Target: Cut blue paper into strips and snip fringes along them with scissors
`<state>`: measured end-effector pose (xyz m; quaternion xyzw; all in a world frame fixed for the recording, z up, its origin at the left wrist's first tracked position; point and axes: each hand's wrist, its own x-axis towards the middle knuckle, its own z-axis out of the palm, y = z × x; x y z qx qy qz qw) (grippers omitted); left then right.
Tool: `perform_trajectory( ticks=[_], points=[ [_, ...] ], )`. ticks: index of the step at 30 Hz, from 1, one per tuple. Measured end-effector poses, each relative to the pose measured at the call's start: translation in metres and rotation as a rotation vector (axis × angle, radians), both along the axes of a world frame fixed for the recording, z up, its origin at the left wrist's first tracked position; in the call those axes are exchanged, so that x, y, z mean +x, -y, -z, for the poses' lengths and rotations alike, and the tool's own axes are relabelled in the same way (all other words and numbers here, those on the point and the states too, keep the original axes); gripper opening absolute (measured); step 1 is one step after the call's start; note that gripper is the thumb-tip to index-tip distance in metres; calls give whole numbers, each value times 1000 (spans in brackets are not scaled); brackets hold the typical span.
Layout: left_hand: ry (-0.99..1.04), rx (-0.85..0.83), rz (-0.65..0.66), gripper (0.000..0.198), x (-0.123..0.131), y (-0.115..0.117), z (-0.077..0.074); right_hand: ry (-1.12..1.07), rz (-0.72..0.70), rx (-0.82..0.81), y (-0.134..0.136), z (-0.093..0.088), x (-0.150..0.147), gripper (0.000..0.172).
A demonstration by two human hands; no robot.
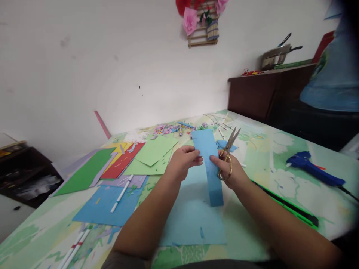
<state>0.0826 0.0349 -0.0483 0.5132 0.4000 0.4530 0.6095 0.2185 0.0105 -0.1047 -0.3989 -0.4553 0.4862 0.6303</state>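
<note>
A long strip of blue paper (211, 175) hangs upright between my hands, its lower end over a light blue sheet (193, 220) on the table. My left hand (183, 160) pinches the strip's left edge between thumb and fingers. On the other side, my right hand (231, 170) grips the strip with the thumb in front. Gold-handled scissors (231, 140) hang on the fingers of that same hand, their blades pointing up and slightly apart, away from the paper. A small dark blue scrap (202, 232) lies on the light blue sheet.
At right lies a blue glue gun (316, 168), with a green-and-black cutter (288, 205) nearer me. Green (84, 172), red (123, 160) and blue sheets (103, 205) spread at left with white sticks (122, 194). Paper scraps (166, 129) lie towards the wall.
</note>
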Motion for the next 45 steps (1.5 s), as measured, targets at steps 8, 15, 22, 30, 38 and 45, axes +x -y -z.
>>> perform_trajectory(
  ticks=[8,15,22,30,38,45],
  points=[
    [15,134,-270,16,-8,-7,-5,648,278,253,22,-2,-2,26],
    [77,180,-297,17,-12,-2,-12,590,-215,-90,24,4,-26,51],
    [-55,213,-242,14,-8,5,-12,625,-129,-30,20,13,-23,53],
    [-318,342,-121,14,-4,12,-6,632,-45,25,21,13,-23,50],
    [-429,344,-41,15,-2,19,-10,673,-10,119,20,11,-21,46],
    [-453,380,-2,16,-2,20,-11,826,40,95,25,0,-18,42]
  ],
)
